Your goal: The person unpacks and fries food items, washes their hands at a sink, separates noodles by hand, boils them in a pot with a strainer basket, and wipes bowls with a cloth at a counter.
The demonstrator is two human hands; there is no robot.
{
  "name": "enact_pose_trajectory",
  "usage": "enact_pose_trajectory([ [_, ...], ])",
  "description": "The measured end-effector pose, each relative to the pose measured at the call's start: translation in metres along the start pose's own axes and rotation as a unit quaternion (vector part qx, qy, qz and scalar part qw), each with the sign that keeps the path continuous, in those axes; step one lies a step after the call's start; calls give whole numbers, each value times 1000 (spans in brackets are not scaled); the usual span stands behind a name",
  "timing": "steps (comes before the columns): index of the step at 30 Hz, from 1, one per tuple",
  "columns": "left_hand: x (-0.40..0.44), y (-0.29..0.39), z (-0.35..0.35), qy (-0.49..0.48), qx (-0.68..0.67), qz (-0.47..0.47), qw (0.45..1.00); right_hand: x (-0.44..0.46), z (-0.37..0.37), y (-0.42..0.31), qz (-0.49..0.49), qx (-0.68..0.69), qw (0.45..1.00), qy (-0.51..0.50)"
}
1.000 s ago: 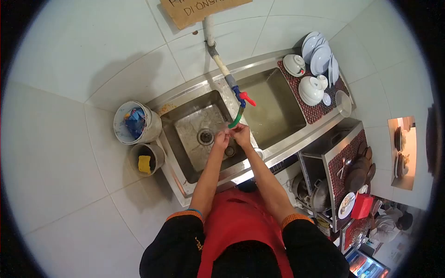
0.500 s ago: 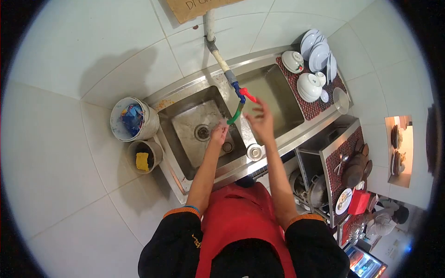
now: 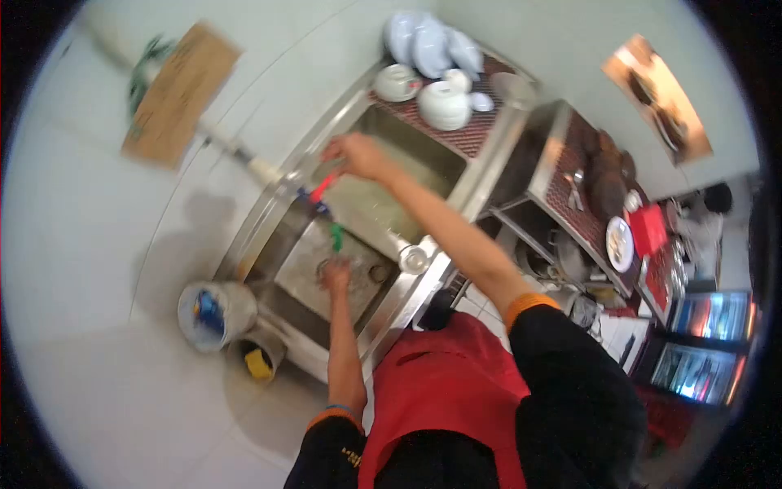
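Note:
My left hand (image 3: 335,275) is over the left sink basin (image 3: 305,306), just below the end of the green hose (image 3: 336,236). It is smeared by motion, so its fingers and anything in them cannot be made out. My right hand (image 3: 357,156) is above the right basin (image 3: 399,167), its curled fingers and thumb at the free end of the red tap handle (image 3: 323,188). That handle sits on the blue tap (image 3: 314,200), fixed to a pipe from the wall.
Plates (image 3: 430,47) and white bowls (image 3: 445,106) stand on a mat behind the right basin. Two buckets, one with a yellow sponge (image 3: 258,364), are at the left. A metal cup (image 3: 415,259) is on the sink's front edge. At the right is a shelf (image 3: 570,175).
The view has turned and blurred. My right hand has moved from beside the tap, fingers apart, to the red handle with its fingers curled. My left hand is now slightly below the hose end.

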State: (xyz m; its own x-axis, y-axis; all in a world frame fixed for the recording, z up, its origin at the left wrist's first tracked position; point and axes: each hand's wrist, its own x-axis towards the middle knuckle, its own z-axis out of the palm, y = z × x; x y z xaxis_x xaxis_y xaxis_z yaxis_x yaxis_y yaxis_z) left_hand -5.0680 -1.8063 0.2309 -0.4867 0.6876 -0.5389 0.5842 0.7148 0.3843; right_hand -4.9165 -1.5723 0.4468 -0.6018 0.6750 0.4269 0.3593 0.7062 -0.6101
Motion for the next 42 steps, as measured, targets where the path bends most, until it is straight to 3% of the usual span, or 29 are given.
enact_pose_trajectory([
  [1,-34,7,-25,85,105,39,990,-12,0,-5,40,18,998,42],
  [2,-6,-41,6,206,73,167,961,-31,2,-14,75,39,993,85],
  [4,11,-69,0,71,-174,203,961,-80,11,-25,127,100,966,199],
  [5,3,-66,-6,11,-298,193,935,-112,3,-41,218,138,952,166],
  [6,-44,-33,-29,98,-111,170,974,-153,19,-25,229,211,941,134],
  [7,-102,5,-61,187,79,141,969,-200,32,-17,234,312,914,110],
  [8,-114,8,-68,196,94,179,960,-244,24,-18,255,211,943,-14],
  [10,-135,2,-65,202,116,238,943,-344,12,-26,300,87,945,-93],
  [12,-151,6,-53,224,129,269,928,-416,-47,-70,389,-38,894,-220],
  [14,-176,31,-37,210,120,328,913,-508,-78,-74,431,-103,856,-266],
  [16,-219,63,-19,179,112,378,901,-605,-116,-74,535,-29,813,-228],
  [18,-254,91,16,179,116,464,860,-684,-163,-98,646,-15,760,-72],
  [19,-275,106,34,182,119,530,820,-716,-188,-116,668,-30,743,7],
  [21,-337,153,67,176,122,547,810,-757,-236,-158,669,-40,713,206],
  [22,-366,174,82,111,106,572,806,-770,-256,-186,644,-32,694,320],
  [23,-394,188,98,43,92,593,798,-781,-267,-216,652,-29,680,334],
  [25,-441,216,147,19,52,649,758,-800,-281,-259,569,-383,663,300],
  [29,-448,229,269,-80,31,735,672,-875,-244,-281,653,-341,611,289],
  [30,-429,221,303,-91,37,741,664,-906,-220,-269,677,-101,618,386],
  [31,-398,203,331,-122,131,717,673,-939,-188,-255,651,144,585,462],
  [33,-343,177,360,-180,349,641,660,-1017,-63,-239,610,319,550,473],
  [34,-321,168,364,-202,466,583,634,-1030,-28,-263,611,321,536,486],
  [35,-301,155,358,-189,530,595,573,-1035,2,-283,689,390,511,335],
  [36,-254,138,361,-195,542,589,566,-1030,33,-302,736,454,470,174],
  [38,-257,144,334,-199,634,674,322,-1004,103,-334,737,547,361,-162],
  [39,-264,148,330,-242,653,644,317,-1004,161,-369,664,670,276,183],
  [40,-266,149,328,-282,661,596,358,-1000,207,-403,512,688,156,490],
  [41,-270,150,329,-313,666,539,410,-990,213,-421,510,692,142,491],
  [42,-276,160,340,-331,667,499,444,-981,208,-431,523,650,69,547],
])
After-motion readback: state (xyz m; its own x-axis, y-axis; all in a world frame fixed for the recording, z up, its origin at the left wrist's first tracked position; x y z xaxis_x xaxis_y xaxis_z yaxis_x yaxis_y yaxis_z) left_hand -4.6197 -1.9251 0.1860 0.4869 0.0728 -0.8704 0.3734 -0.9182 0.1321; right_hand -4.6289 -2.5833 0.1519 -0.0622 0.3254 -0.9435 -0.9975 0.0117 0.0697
